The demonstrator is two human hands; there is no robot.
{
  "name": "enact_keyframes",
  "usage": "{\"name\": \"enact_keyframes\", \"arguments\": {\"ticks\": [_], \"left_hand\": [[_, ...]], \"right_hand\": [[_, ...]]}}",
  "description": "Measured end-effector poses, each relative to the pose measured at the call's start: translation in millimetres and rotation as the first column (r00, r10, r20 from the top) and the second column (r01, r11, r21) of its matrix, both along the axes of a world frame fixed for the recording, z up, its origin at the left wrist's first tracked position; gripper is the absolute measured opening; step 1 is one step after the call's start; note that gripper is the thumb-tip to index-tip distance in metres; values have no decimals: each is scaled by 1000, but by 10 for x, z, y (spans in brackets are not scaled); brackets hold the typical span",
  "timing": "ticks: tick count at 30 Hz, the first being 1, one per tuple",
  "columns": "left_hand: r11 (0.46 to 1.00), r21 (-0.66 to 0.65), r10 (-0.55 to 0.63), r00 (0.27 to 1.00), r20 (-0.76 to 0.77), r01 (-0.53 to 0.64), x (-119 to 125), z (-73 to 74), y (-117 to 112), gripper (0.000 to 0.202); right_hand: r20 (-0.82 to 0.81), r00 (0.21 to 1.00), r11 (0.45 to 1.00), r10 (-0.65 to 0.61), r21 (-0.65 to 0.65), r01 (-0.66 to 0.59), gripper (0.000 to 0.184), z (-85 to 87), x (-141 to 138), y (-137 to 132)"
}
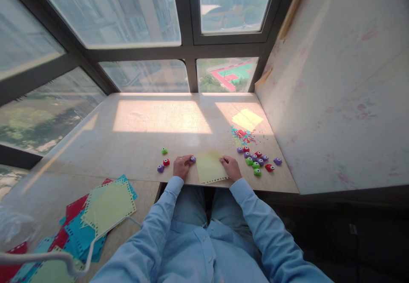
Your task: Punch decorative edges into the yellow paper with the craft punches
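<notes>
A pale yellow paper sheet (209, 167) with punched holes along its near edge lies at the front of the desk (140, 147). My left hand (181, 165) is closed around a small purple paper punch (192, 159) at the sheet's left edge. My right hand (230, 167) pinches the sheet's right edge, fingers curled. Three more punches sit to the left: a green punch (164, 151), a red punch (166, 162) and another purple punch (160, 168).
A cluster of purple, green and red punches (257, 161) lies right of my hand, with punched confetti (243, 136) and a second yellow sheet (247, 119) beyond. Stacked punched sheets (105, 208) lie at lower left. A wall (335, 95) stands right; windows behind.
</notes>
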State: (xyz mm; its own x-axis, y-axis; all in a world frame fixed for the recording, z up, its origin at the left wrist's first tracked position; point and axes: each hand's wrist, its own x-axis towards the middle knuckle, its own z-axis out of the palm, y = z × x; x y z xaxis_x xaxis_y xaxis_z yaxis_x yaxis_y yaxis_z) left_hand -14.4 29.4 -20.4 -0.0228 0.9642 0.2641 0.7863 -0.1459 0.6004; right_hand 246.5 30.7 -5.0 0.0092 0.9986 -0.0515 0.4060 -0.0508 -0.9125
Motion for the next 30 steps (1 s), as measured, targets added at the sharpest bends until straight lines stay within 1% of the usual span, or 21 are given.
{"name": "enact_keyframes", "arguments": {"ticks": [6,10,21,30], "left_hand": [[999,36,27,1000,2,-27,49,-36,-31,30],[998,47,46,999,4,-47,55,-44,-46,29],[996,32,82,996,20,-83,68,-37,-58,27],[996,21,85,996,23,-86,75,-12,-65,27]], "right_hand": [[-45,998,999,-35,-3,35,35,-25,74,-23],[-59,998,1000,-29,-8,29,36,-48,89,-35],[-48,999,1000,-21,-17,20,37,-37,66,-41],[-47,998,998,-49,-26,48,39,-41,52,-37]]}}
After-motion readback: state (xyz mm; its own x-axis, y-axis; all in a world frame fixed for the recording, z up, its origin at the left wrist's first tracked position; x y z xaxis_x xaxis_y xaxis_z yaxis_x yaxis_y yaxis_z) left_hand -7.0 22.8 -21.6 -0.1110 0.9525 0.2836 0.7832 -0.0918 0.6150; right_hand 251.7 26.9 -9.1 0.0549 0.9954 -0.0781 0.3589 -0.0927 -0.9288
